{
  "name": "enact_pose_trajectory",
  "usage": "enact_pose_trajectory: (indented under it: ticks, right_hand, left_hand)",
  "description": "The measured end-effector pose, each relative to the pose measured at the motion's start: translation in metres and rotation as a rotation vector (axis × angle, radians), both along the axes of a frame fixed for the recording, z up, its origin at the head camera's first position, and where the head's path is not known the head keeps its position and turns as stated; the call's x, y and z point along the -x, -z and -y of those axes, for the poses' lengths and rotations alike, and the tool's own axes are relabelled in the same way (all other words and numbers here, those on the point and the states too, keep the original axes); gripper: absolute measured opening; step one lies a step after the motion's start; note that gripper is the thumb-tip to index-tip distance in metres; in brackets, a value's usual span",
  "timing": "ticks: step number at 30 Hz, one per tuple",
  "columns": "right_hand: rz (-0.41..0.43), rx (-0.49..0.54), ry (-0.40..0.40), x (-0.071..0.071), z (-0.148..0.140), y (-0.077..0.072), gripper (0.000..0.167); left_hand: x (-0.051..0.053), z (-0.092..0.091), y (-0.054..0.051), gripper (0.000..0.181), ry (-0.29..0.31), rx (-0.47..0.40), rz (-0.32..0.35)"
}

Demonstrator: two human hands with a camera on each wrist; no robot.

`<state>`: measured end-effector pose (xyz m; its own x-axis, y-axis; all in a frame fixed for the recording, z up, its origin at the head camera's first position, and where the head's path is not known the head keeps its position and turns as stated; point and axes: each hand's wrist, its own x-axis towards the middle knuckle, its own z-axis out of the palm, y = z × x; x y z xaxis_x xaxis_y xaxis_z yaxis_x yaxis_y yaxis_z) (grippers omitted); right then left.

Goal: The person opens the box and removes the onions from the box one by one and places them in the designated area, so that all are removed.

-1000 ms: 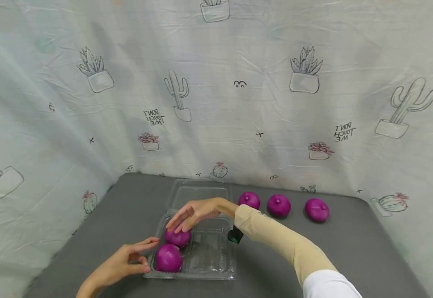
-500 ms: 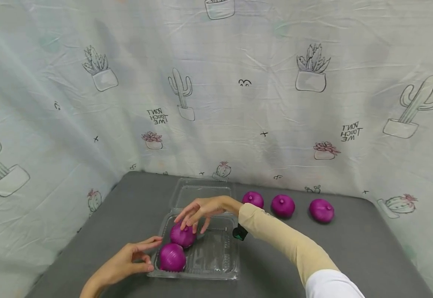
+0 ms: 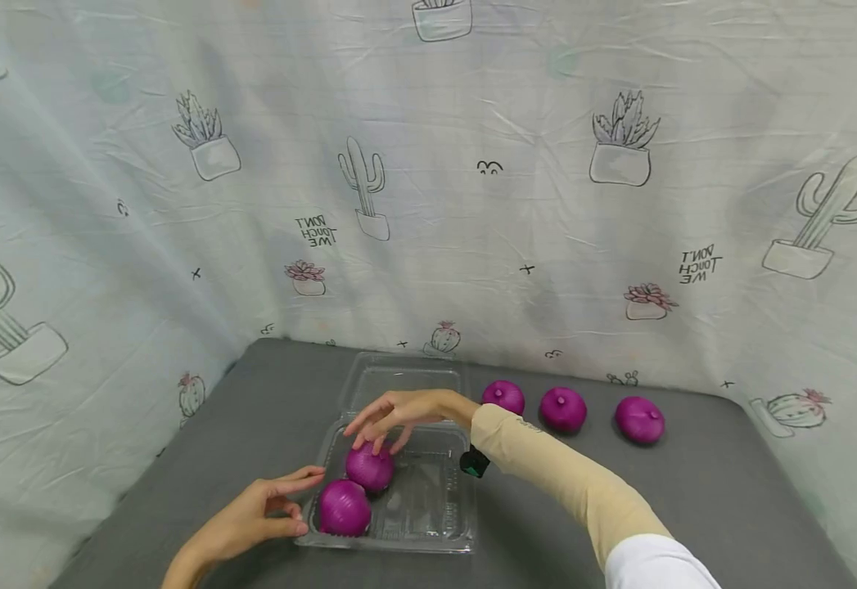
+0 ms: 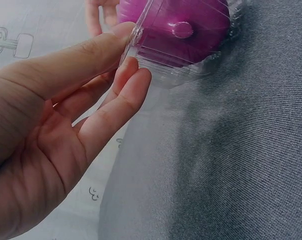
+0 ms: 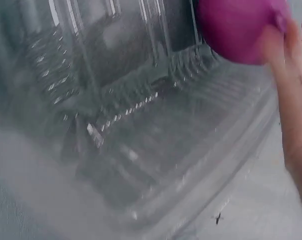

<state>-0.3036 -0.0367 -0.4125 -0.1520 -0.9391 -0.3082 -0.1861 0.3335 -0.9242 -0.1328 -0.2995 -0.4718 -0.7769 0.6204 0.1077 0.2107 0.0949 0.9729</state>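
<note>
A clear plastic clamshell box (image 3: 421, 543) lies with its lid (image 3: 406, 366) folded back on the table. Two purple onions sit along its left side, a front onion (image 3: 345, 508) and a rear onion (image 3: 370, 468). My left hand (image 3: 251, 523) pinches the box's left rim near the front corner; the left wrist view shows the thumb (image 4: 81, 57) on that rim. My right hand (image 3: 399, 415) is over the rear onion, fingers extended. In the right wrist view its fingertips touch, or nearly touch, that onion (image 5: 236, 30) near the stem.
Behind my right forearm, three more onions stand in a row: a left one (image 3: 504, 396), a middle one (image 3: 563, 410) and a right one (image 3: 639, 420). A patterned curtain (image 3: 428, 204) borders the grey table (image 3: 693, 507) at the back and sides.
The rear onion has shifted slightly right inside the box. My right hand's fingers have eased from around its far side to above it. My left hand keeps its place; the head view has swung slightly.
</note>
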Motion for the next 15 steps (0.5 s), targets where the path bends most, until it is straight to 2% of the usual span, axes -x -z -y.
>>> enact_pose_trajectory:
  ticks: [7, 12, 15]
  right_hand:
    - [-0.057, 0.017, 0.057, 0.004, -0.013, -0.005, 0.041]
    - [-0.108, -0.001, -0.004, 0.003, -0.013, -0.001, 0.047]
    - [-0.104, -0.039, -0.037, 0.004, -0.015, 0.003, 0.054]
  left_hand:
    - [0.001, 0.002, 0.000, 0.058, 0.000, -0.005, 0.006]
    - [0.001, 0.001, 0.000, 0.060, -0.008, 0.000, 0.027]
    - [0.001, -0.002, -0.001, 0.062, -0.010, 0.005, 0.028]
